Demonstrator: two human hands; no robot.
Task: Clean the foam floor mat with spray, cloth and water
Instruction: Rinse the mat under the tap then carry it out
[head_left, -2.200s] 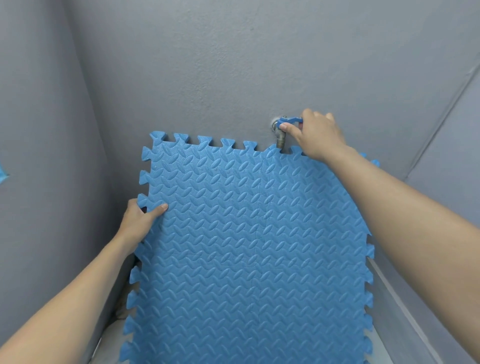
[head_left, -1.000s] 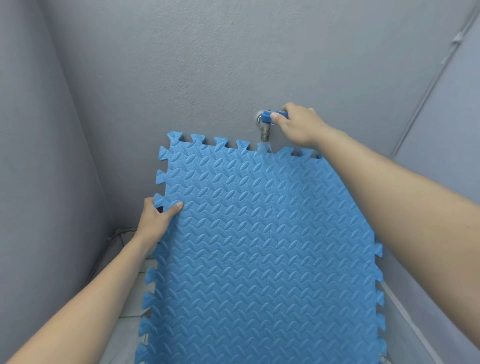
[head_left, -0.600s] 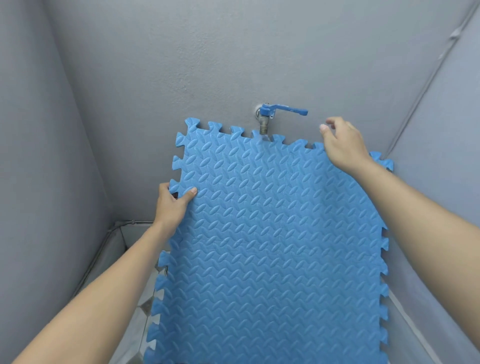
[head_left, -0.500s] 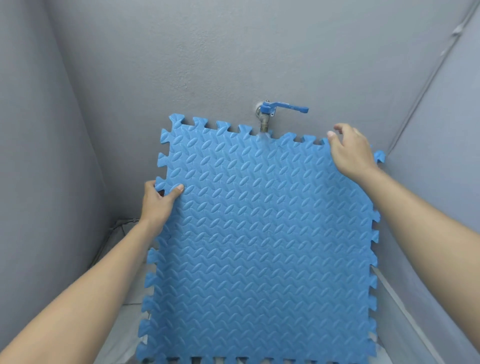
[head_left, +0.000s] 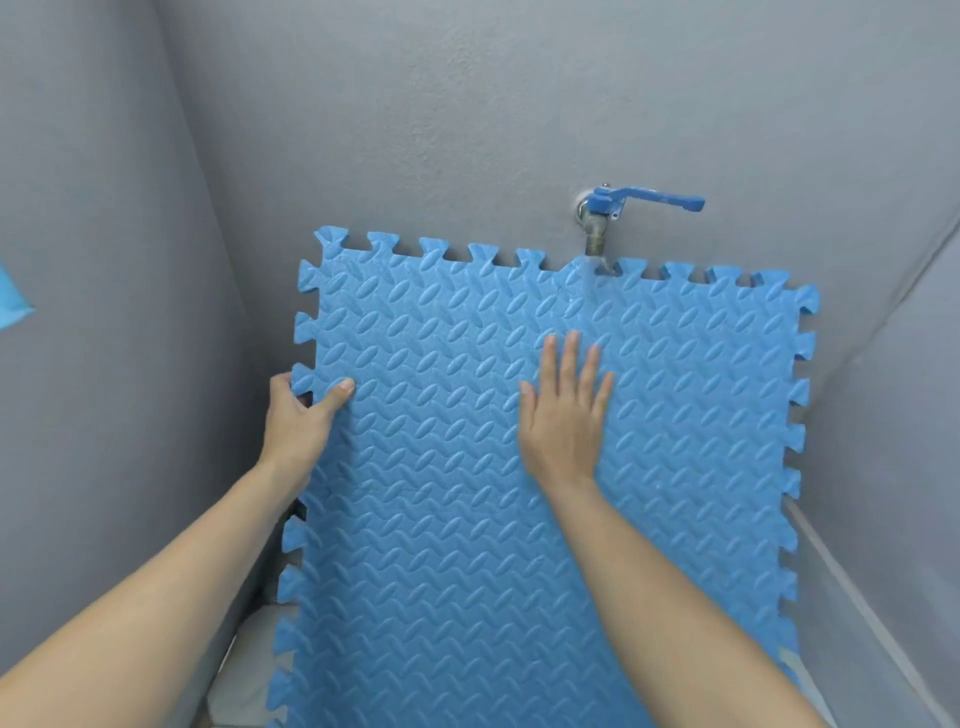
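A blue foam floor mat (head_left: 675, 467) with puzzle-tooth edges stands upright against the grey back wall. Its top edge sits just under the spout of a wall tap (head_left: 597, 234) with a blue lever handle (head_left: 660, 200) turned to the right. Water runs from the spout onto the top of the mat. My left hand (head_left: 298, 415) grips the mat's left edge, thumb on the front. My right hand (head_left: 566, 410) lies flat on the mat's face below the tap, fingers spread. No spray bottle or cloth is in view.
Grey walls close in on the left, back and right. A light floor strip (head_left: 249, 670) shows at the bottom left beside the mat. A bit of something blue (head_left: 10, 306) pokes in at the left frame edge.
My right hand let go of the tap handle, passed the mat's upper right edge and now lies flat on its face. The handle points right and water runs. My left hand kept its grip.
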